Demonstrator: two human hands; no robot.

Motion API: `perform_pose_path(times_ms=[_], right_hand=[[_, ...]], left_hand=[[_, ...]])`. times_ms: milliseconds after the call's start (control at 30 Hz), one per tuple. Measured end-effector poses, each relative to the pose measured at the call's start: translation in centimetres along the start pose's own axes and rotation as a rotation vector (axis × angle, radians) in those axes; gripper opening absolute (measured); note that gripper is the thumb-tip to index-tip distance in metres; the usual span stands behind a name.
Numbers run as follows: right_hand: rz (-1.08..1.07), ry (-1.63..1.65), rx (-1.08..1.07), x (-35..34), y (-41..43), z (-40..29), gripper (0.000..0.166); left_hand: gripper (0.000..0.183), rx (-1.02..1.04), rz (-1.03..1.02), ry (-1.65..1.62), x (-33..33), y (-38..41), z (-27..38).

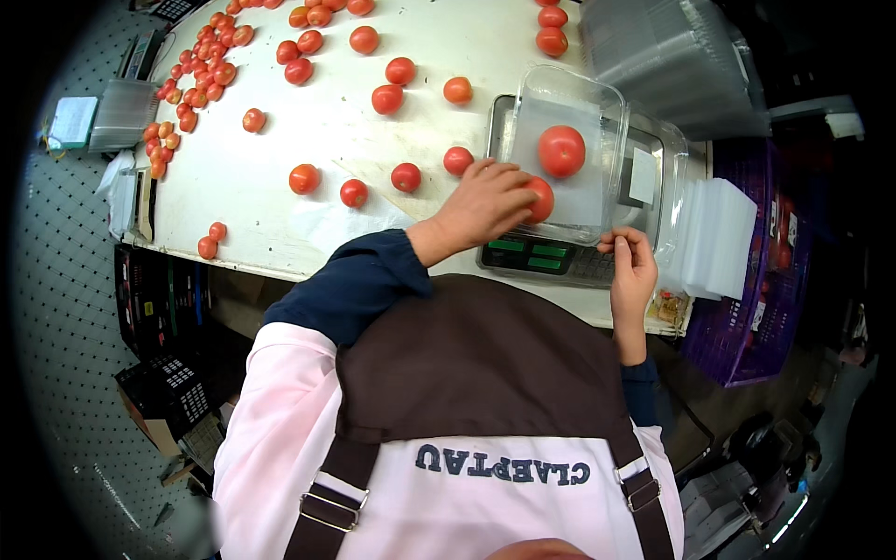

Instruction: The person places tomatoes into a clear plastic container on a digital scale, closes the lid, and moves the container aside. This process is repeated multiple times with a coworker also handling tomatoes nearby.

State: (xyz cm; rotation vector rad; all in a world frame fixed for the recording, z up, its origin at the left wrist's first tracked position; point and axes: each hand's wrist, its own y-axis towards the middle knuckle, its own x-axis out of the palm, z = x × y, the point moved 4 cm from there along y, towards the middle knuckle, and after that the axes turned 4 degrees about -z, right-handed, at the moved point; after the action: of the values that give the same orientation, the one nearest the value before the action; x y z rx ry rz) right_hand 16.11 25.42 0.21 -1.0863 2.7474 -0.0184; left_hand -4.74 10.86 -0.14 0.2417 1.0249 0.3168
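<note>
My left hand (486, 203) curls over a red tomato (540, 201) at the near left corner of a clear plastic container (612, 87). A larger tomato (562, 151) sits inside the container on a white liner sheet (525, 133). Beneath the container is a digital scale (500, 115) with lit green displays (546, 263). My right hand (630, 269) pinches the container's near right corner. Another clear container part (672, 161) overlaps the scale's right side. Just beyond my left fingers, another tomato (458, 161) rests on the table.
Loose tomatoes (387, 99) lie across the white table (336, 126), with a dense cluster (210, 63) at far left. Stacked clear containers (665, 63) rise at back right. White liner sheets (717, 238) stand right of the scale. A purple crate (742, 329) stands beyond the right edge.
</note>
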Motion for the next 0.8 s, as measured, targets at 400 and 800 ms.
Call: perform_pose_path(times_ms=[400,800], right_hand=[[-0.364,-0.81,-0.079,8.9,5.9,-1.1,0.053],[-0.217,-0.642,-0.204,9.5,4.5,-1.5,0.052]], left_hand=[[0.007,-0.451,0.287,-0.157,-3.5,-9.0,-5.7],[0.007,-0.804,0.378,-0.061,-6.3,-17.6,-10.2]])
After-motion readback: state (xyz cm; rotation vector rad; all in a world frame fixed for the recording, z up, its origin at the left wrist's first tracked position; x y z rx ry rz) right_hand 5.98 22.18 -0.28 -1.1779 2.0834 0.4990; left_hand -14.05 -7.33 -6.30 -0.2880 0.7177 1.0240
